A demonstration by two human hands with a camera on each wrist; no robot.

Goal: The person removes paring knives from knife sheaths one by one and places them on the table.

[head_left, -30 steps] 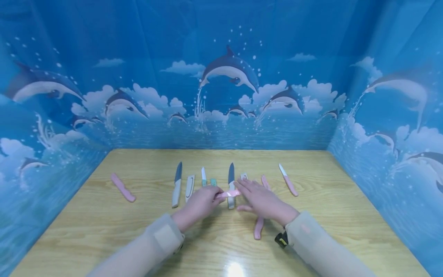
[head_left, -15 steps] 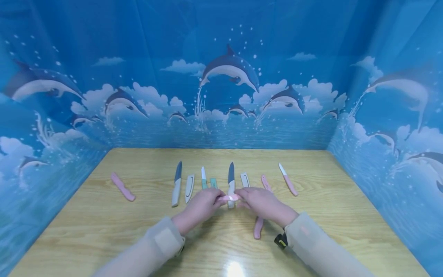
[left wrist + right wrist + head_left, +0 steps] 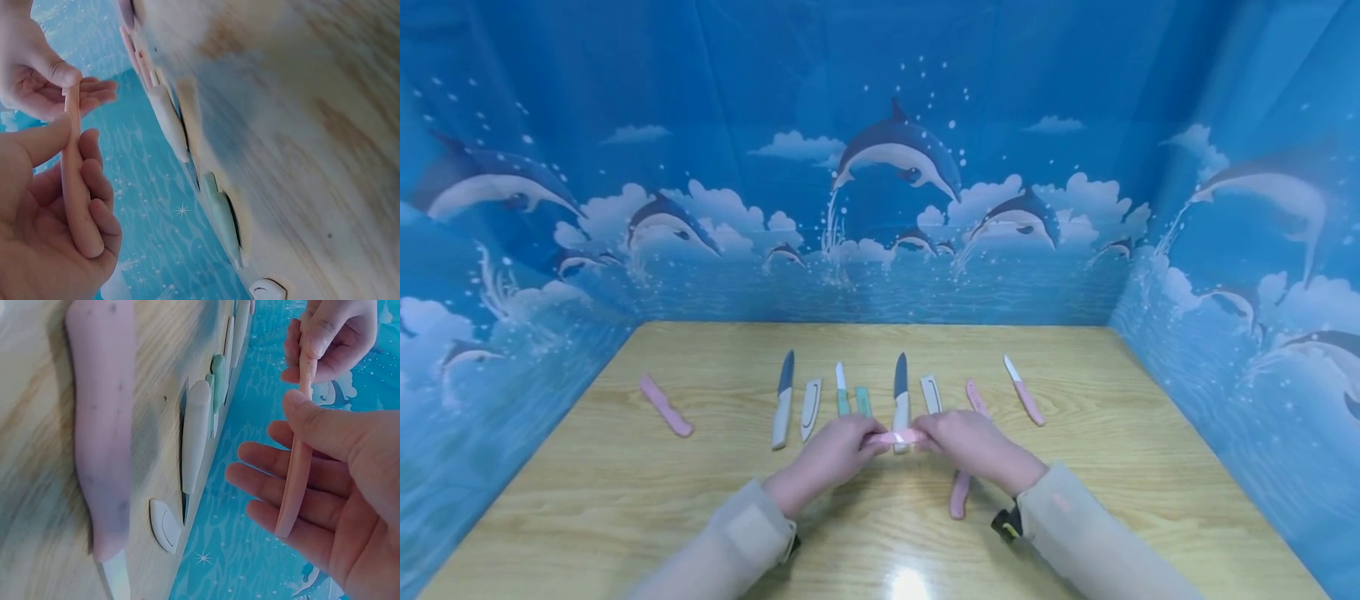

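Both hands hold a slim pink piece level above the table; it looks like a small knife in its pink sheath, though no blade is plainly visible. My left hand curls its fingers round the rounded handle end. My right hand pinches the flat other end between the thumb and fairly straight fingers. Beneath the hands lies a white-handled knife with a dark blade. Partly covered by my right hand and wrist is a pink-handled knife, its handle nearest me.
Left of the hands lie another white-handled knife, a white sheath, a green-handled knife and a green sheath. A wavy pink piece is far left. Rightward are a white sheath, pink sheath and pink-handled knife.
My right hand, earlier spread flat at the pink piece's right end, has closed its thumb and fingers on it. Both hands and the piece have shifted slightly towards me.
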